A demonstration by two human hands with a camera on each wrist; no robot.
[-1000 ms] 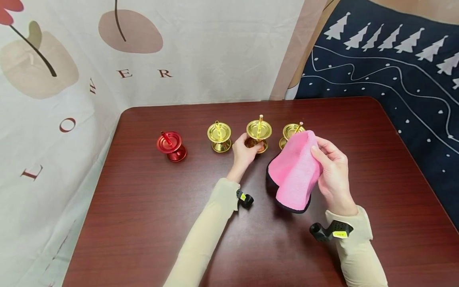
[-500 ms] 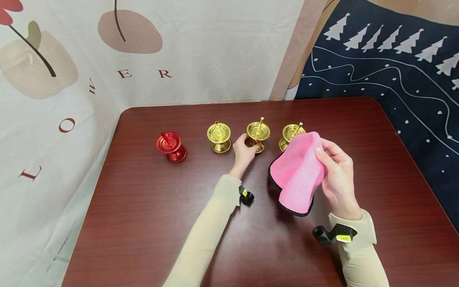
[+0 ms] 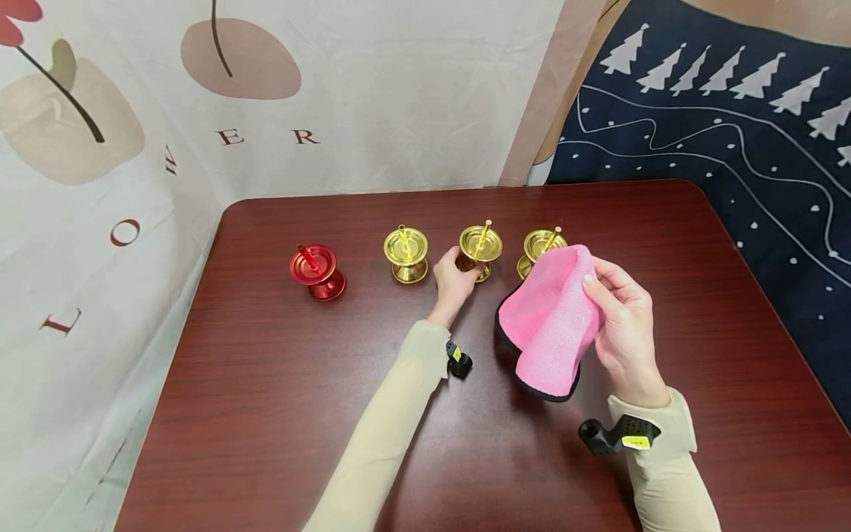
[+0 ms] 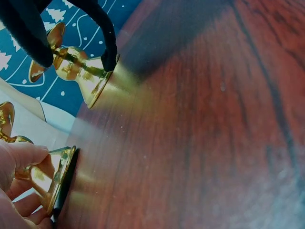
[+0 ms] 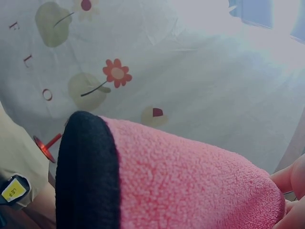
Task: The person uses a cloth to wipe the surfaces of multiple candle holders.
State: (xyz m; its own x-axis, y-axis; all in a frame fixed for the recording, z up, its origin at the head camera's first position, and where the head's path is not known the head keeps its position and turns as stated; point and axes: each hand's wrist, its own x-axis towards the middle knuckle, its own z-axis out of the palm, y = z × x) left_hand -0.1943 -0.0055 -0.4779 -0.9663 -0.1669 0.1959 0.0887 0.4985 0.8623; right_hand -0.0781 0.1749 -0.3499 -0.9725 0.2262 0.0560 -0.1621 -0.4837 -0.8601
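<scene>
My left hand (image 3: 455, 284) grips a gold candle holder (image 3: 482, 244) by its stem and lower part, thumb on the near side. In the left wrist view, a dark strip shows beneath the base of that candle holder (image 4: 45, 179). My right hand (image 3: 625, 325) pinches a pink cloth (image 3: 552, 318) with a dark border between thumb and fingers; it hangs in front of another gold candle holder (image 3: 537, 247) and partly hides it. A third gold candle holder (image 3: 406, 251) stands left of my left hand, upright on the table.
A red candle holder (image 3: 315, 270) stands farther left on the dark red-brown wooden table (image 3: 266, 414). Behind the table hang a pale printed curtain (image 3: 399, 96) and a navy cloth with white trees (image 3: 705, 148). Each wrist wears a small black camera.
The gripped candle holder has shifted slightly and sits a little lower in the head view. My right hand and the pink cloth have moved slightly right and nearer me.
</scene>
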